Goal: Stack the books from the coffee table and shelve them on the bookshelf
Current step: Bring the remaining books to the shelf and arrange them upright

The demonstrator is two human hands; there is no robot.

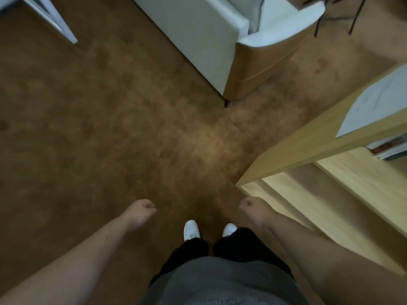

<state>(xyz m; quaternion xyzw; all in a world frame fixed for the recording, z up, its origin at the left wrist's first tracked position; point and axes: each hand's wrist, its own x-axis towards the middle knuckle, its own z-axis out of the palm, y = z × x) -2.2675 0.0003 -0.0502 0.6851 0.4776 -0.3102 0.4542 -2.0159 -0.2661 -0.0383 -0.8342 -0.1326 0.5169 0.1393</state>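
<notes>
Several flat-lying books (391, 149), blurred and cut off by the right edge, tucked inside the bookshelf (304, 150) just under its top board. On that top board, a white sheet of paper (378, 106), near corner at the board's front edge. Lower down, pale wooden shelves (352, 183) stepping toward the floor.

Just beside the bookshelf's near corner, right hand (253, 208): fingers loosely curled, gripping nothing, forearm bare; cannot tell whether touching the wood. Left hand (141, 211) well apart on the other side, over the carpet (88, 128), likewise loosely curled and holding nothing.

Between the two hands and slightly nearer the body, a pair of white shoes (192, 230) side by side on the brown carpet, with dark trousers and a grey top below them.

Farther off, across open carpet, a white armchair (198, 36) with a tan shell, standing on a dark leg. At top left, part of a white frame (55, 20); cannot tell what it belongs to. At top right, thin dark legs (319, 25) of some furniture, blurred.
</notes>
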